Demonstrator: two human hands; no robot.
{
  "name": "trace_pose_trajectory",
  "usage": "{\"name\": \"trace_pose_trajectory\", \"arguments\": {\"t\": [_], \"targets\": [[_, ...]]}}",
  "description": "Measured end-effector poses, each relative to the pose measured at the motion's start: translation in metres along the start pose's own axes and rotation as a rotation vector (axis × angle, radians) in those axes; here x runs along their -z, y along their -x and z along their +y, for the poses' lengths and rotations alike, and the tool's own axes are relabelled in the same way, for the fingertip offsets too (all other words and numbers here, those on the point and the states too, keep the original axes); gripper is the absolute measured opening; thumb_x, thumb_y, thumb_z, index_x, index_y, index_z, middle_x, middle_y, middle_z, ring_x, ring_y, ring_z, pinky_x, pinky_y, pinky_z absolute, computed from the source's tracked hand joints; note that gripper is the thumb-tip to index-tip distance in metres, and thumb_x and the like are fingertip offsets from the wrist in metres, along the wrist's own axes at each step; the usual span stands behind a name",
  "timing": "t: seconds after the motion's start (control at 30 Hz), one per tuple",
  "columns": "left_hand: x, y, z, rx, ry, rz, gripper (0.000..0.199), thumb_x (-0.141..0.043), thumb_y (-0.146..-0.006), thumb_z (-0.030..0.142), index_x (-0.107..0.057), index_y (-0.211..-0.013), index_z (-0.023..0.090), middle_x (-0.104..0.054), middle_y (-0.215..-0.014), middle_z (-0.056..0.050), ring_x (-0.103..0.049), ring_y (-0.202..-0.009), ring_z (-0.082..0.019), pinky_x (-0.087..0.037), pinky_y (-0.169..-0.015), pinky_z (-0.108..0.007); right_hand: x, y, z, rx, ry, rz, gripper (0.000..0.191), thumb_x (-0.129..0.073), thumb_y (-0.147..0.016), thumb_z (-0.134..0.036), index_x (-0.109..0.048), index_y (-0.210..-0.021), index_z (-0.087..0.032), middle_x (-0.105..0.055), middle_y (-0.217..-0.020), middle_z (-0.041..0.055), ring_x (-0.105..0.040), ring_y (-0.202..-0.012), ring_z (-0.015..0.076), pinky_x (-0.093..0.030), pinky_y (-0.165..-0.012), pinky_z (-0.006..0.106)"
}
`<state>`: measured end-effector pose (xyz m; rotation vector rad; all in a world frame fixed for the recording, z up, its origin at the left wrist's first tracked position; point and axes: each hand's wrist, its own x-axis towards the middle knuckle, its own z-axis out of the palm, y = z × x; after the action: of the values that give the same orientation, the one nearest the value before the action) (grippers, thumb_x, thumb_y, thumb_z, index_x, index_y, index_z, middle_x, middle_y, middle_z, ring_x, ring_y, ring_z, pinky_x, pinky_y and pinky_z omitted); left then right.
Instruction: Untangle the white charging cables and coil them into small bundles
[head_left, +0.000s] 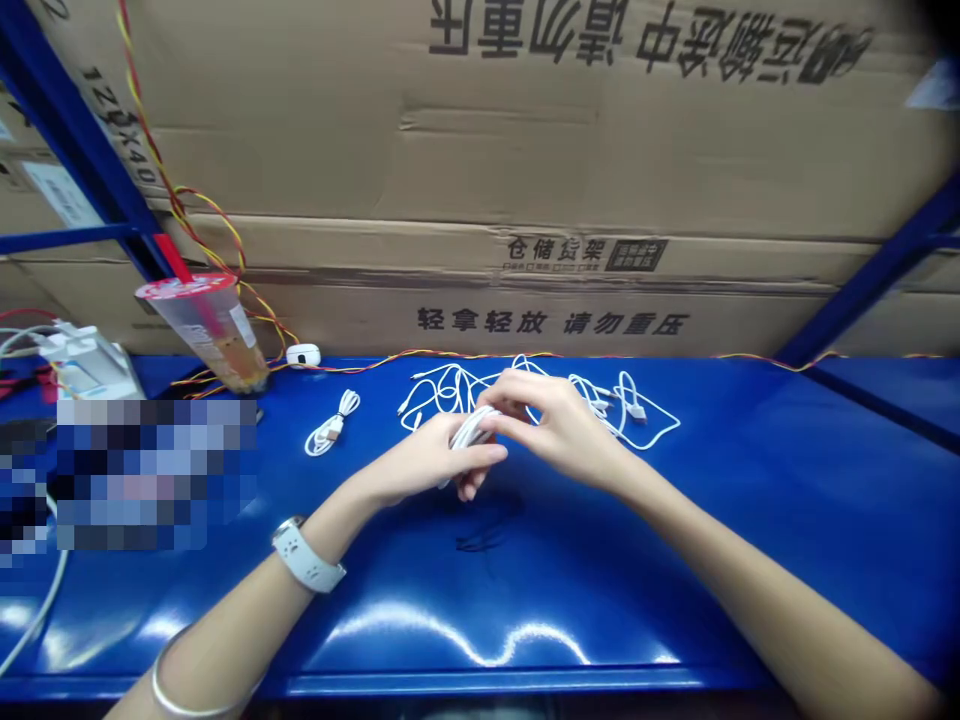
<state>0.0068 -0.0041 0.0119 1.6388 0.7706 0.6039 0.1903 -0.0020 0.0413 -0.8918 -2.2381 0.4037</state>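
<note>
A person's left hand [427, 462] curls its fingers [484, 456] around a coiled white cable [471, 436], while the right hand [561, 428] pinches the top of the coil between thumb and fingertips. Just behind the coil lies a loose tangle of white cables [442, 392], and left of it sits a small bundled white cable [331, 424]. Farther left of the coil, a clear plastic cup [206, 330] leans tilted on the blue steel shelf [600, 590], holding a red straw and brownish dregs. Behind the coil stand cardboard cartons [600, 130], with a twisted red-and-yellow wire [420, 354] running along their base.
</note>
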Motion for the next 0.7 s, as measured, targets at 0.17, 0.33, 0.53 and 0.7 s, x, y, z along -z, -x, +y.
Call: {"name": "trace_pose_trajectory", "arguments": {"t": [0.17, 0.33, 0.53, 0.7], "targets": [[0.002, 0.001, -0.002, 0.064, 0.056, 0.009, 0.034, -0.057, -0.082, 0.049, -0.042, -0.071, 0.020, -0.036, -0.053, 0.007, -0.029, -0.040, -0.006, -0.023, -0.038, -0.019, 0.007, 0.000, 0.005, -0.047, 0.035, 0.012, 0.024, -0.052, -0.091, -0.040, -0.060, -0.088, -0.017, -0.059, -0.074, 0.0027, -0.048, -0.065, 0.0133, -0.035, -0.061, 0.025], [-0.003, 0.001, -0.006, 0.079, -0.115, -0.026, 0.040, -0.050, -0.084, 0.052, -0.041, -0.063, 0.019, -0.037, -0.052, 0.005, -0.029, -0.042, -0.007, -0.021, -0.040, -0.021, -0.001, 0.002, 0.002, -0.087, 0.007, -0.176, 0.023, -0.045, -0.093, -0.039, -0.056, -0.088, -0.019, -0.057, -0.068, -0.0004, -0.048, -0.060, 0.0131, -0.033, -0.059, 0.024], [-0.005, 0.000, -0.006, 0.026, 0.001, -0.007, 0.040, -0.046, -0.086, 0.055, -0.055, -0.079, 0.016, -0.042, -0.067, 0.001, -0.034, -0.054, -0.008, -0.026, -0.044, -0.019, 0.000, 0.000, 0.003, -0.124, 0.036, -0.087, 0.020, -0.050, -0.091, -0.031, -0.059, -0.079, -0.017, -0.063, -0.073, 0.0006, -0.052, -0.065, 0.0125, -0.033, -0.062, 0.024], [-0.002, 0.003, -0.002, 0.091, 0.185, -0.100, 0.039, -0.047, -0.087, 0.051, -0.059, -0.096, 0.016, -0.043, -0.077, -0.001, -0.030, -0.057, -0.008, -0.027, -0.045, -0.018, 0.007, -0.001, 0.007, -0.131, 0.059, -0.070, 0.021, -0.052, -0.089, -0.034, -0.060, -0.080, -0.017, -0.060, -0.065, -0.0013, -0.049, -0.060, 0.0111, -0.030, -0.059, 0.023]]}}
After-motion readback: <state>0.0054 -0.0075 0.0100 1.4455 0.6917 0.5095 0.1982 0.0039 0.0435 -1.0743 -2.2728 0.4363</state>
